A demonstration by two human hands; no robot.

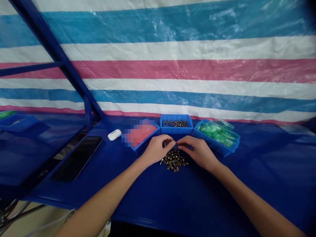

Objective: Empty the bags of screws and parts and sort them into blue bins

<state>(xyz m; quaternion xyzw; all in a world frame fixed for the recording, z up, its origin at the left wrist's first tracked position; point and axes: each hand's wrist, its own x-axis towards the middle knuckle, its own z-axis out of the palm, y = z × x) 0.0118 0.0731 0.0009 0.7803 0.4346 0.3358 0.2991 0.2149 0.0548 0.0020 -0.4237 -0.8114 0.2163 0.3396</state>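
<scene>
A pile of small brass-coloured metal parts (174, 160) lies on the blue table (158, 200). Just above the pile's left side is my left hand (159, 147), its thumb and fingers pinched together. Facing it from the right, my right hand (197, 148) is also closed in a pinch, with the fingertips of both hands nearly meeting. Whatever lies between the fingertips is too small to make out. Behind the hands stands a blue bin (176, 128) with small metal parts in it.
Left of the hands is a blue bin (147, 142) with blurred red contents; right, a blue bin (227, 150) holds green and clear plastic bags (218, 132). A white earbud case (114, 135) and black phone (77, 158) lie left, near a blue metal frame (74, 79).
</scene>
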